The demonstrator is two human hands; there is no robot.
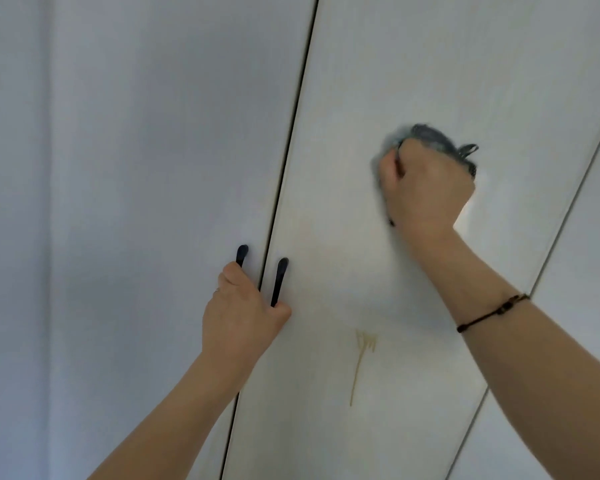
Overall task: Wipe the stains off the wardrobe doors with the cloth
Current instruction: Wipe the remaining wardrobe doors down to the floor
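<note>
Two white wardrobe doors fill the view, the left door (pixel 153 168) and the right door (pixel 413 64), split by a dark gap. My right hand (pixel 426 188) grips a bunched grey-blue cloth (pixel 433 138) and presses it against the right door, blurred by motion. A yellowish stain (pixel 362 351) with a long drip runs down the right door below that hand. My left hand (pixel 243 313) holds the black handle of the left door (pixel 241 254); its thumb touches the lower end of the right door's black handle (pixel 280 280).
A third white panel (pixel 589 306) begins past another seam at the far right. A pale wall strip (pixel 11 202) borders the left door. A dark cord bracelet (pixel 492 311) circles my right wrist.
</note>
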